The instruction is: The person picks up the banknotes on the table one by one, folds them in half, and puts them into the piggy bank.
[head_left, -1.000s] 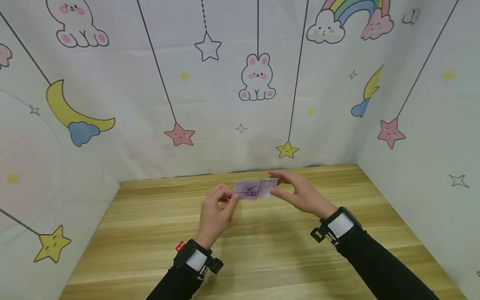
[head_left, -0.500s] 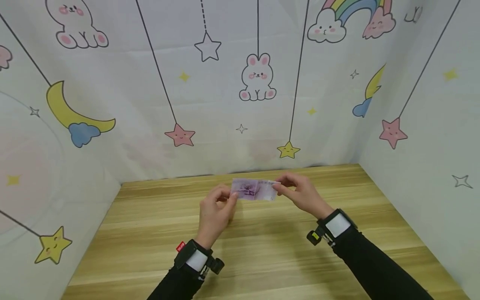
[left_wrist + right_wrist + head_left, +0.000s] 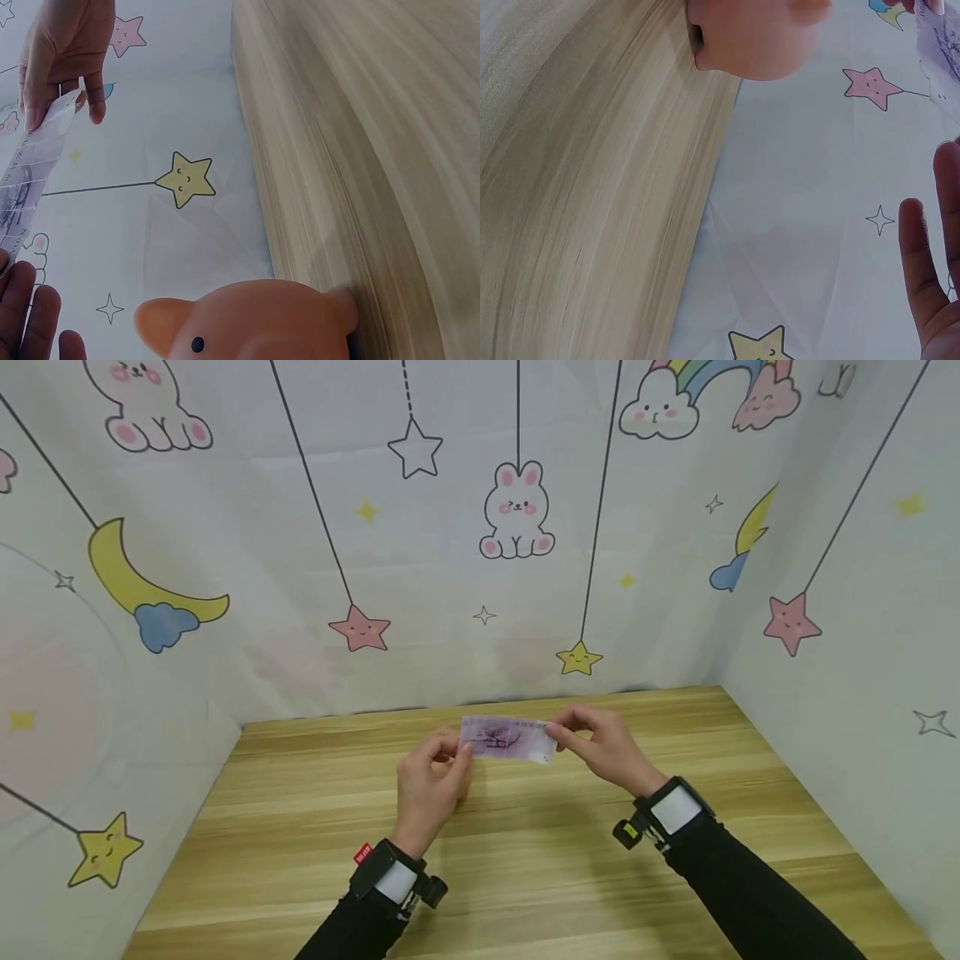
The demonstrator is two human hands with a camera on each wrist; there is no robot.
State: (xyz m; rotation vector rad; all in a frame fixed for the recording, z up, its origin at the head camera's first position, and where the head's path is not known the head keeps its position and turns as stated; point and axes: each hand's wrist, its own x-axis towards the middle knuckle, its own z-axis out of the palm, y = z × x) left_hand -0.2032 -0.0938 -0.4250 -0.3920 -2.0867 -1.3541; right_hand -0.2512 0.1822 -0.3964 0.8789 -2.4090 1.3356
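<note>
A purple banknote (image 3: pixel 506 739) with a tree-like print is stretched between both hands above the table in the head view. A faint crease runs down its middle. My left hand (image 3: pixel 431 781) pinches its left end between thumb and fingers. At the other end, the thumb and fingertips of my right hand (image 3: pixel 603 747) pinch the upper right corner. From the left wrist, the banknote (image 3: pixel 30 169) appears edge-on at the left, with the right hand (image 3: pixel 67 52) at its top. In the right wrist view, two fingers of the right hand (image 3: pixel 926 277) extend away from the note.
An orange-pink piggy bank (image 3: pixel 262 322) stands on the wooden table (image 3: pixel 300 827) in both wrist views; the head view does not show it. White cloth walls (image 3: pixel 420 568) with cartoon prints enclose the table's back and sides.
My right hand has closed its thumb and fingers on the banknote's right corner. The note has been opened out flatter and drawn slightly left and up. The left hand has barely moved.
</note>
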